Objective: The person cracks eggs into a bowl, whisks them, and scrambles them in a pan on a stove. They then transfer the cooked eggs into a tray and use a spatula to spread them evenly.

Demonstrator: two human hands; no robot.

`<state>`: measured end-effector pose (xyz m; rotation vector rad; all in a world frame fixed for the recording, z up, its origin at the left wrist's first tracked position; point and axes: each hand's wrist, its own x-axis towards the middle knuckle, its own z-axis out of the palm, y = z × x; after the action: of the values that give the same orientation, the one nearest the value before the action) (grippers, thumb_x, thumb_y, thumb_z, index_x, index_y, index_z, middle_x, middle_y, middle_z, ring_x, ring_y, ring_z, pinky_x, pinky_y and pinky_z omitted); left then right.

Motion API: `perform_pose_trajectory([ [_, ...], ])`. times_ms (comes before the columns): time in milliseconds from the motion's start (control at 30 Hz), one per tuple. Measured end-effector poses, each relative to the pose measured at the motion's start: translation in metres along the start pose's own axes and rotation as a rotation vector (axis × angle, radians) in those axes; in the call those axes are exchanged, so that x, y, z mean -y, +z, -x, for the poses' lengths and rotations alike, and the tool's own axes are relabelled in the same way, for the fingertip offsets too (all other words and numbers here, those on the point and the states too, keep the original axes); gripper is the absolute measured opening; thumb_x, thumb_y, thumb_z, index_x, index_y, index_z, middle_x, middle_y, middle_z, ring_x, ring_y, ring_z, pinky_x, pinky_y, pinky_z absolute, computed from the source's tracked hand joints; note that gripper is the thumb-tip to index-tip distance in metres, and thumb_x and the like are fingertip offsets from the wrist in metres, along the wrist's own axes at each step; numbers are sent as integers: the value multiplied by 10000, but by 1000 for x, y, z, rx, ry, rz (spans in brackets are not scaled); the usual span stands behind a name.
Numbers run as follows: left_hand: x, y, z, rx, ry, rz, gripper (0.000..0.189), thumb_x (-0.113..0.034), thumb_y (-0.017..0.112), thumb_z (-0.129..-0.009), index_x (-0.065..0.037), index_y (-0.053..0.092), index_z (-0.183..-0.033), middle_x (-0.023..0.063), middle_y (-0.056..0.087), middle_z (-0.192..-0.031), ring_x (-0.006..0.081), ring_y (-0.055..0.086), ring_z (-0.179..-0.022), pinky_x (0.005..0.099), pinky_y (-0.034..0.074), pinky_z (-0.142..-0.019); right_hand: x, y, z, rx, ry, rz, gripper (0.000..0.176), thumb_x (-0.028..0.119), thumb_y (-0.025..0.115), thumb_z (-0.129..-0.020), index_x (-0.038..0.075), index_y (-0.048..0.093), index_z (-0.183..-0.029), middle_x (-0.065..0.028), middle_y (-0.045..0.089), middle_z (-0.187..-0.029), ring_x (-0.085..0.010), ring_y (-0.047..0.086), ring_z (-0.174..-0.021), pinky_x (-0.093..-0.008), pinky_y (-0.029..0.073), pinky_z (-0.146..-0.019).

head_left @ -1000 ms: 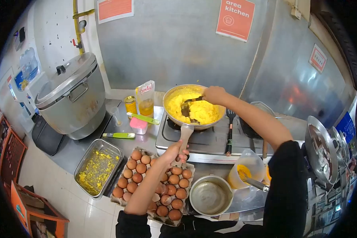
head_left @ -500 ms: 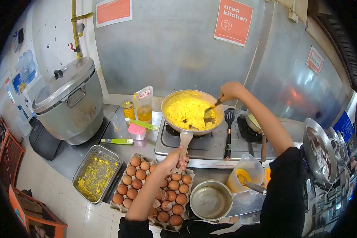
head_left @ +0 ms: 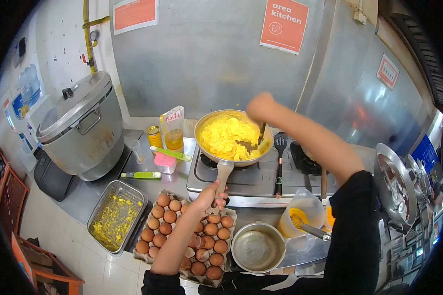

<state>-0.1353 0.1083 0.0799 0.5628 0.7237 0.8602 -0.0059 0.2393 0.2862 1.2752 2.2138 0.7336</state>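
My left hand (head_left: 210,197) is wrapped round the beige handle of a frying pan (head_left: 199,129), which sits on the left burner of the stove. Yellow scrambled eggs (head_left: 227,135) fill much of the pan, with bare dark patches on its right side. Above the pan's right rim, my right hand (head_left: 261,108) is closed and slightly blurred. It grips a spatula (head_left: 262,131) whose dark handle points down into the pan; my hand hides the upper handle. Below my left forearm lies a carton of brown eggs (head_left: 168,216), with some broken shells among them.
A black slotted turner (head_left: 279,152) rests on the stove (head_left: 251,186). In front stand a metal pot (head_left: 259,247) and a plastic jug (head_left: 305,209) holding a whisk. To the left are a tray with egg bits (head_left: 115,219), an oil pouch (head_left: 174,130) and a large rice cooker (head_left: 81,128).
My right hand has moved left and up over the pan with the spatula. The eggs have been pushed toward the pan's left and middle. My left hand keeps its hold on the handle.
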Motion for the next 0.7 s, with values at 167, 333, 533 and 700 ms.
perform_pose_trajectory([
  [167,2,5,2,-63,19,-40,293,-331,262,-880,-58,364,-903,-13,363,-595,67,303,-435,220,332,-409,67,59,-52,47,222,-22,147,176,665,-582,135,655,-723,-25,616,-682,-172,593,-641,-276,440,-501],
  [333,-1,5,1,-52,18,-125,292,-328,248,-881,-61,364,-901,-19,362,-594,53,296,-421,216,337,-412,11,77,-78,-558,-223,123,70,168,580,-624,125,630,-648,-46,595,-616,-192,587,-607,-319,432,-451],
  [533,0,6,-1,-84,15,-70,297,-340,244,-881,-67,359,-883,-26,351,-583,55,290,-421,223,325,-403,-10,17,-13,-288,-41,64,136,231,592,-666,130,646,-739,-43,620,-727,-174,598,-668,-288,446,-510],
  [700,2,8,0,-83,26,-21,296,-342,251,-879,-70,365,-898,-25,356,-582,56,289,-423,215,307,-399,50,28,-13,2,24,97,167,183,587,-665,163,653,-818,-36,625,-814,-167,604,-719,-283,460,-564],
])
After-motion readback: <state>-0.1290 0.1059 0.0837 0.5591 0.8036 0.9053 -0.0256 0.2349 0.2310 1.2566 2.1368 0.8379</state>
